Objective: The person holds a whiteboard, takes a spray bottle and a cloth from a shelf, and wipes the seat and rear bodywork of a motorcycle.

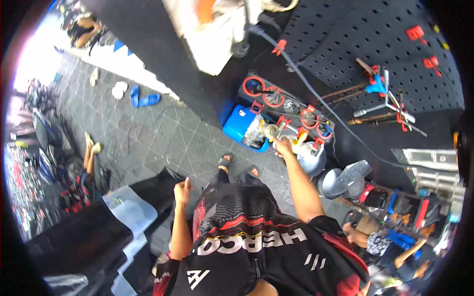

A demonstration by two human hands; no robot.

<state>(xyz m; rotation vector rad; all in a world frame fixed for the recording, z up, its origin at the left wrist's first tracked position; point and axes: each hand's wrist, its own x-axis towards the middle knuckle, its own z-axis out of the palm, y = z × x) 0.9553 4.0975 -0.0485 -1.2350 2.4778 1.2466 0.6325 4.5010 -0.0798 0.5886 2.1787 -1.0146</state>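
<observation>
My right hand reaches out to the tool rack, which carries several red ring holders and clips. Its fingers are closed beside a round, pale metal-looking piece and a yellow-handled item; what they grip is too small to make out. Below my left side, my left hand hangs away from the rack, fingers curled in. Anything inside that hand is hidden. A blue bin with crumpled clear plastic in it stands just left of my right hand.
A black pegboard holds a blue-centred three-armed wrench and other tools. A grey cable crosses before it. Blue slippers lie on the tiled floor. Another person is at lower right; motorcycles stand left.
</observation>
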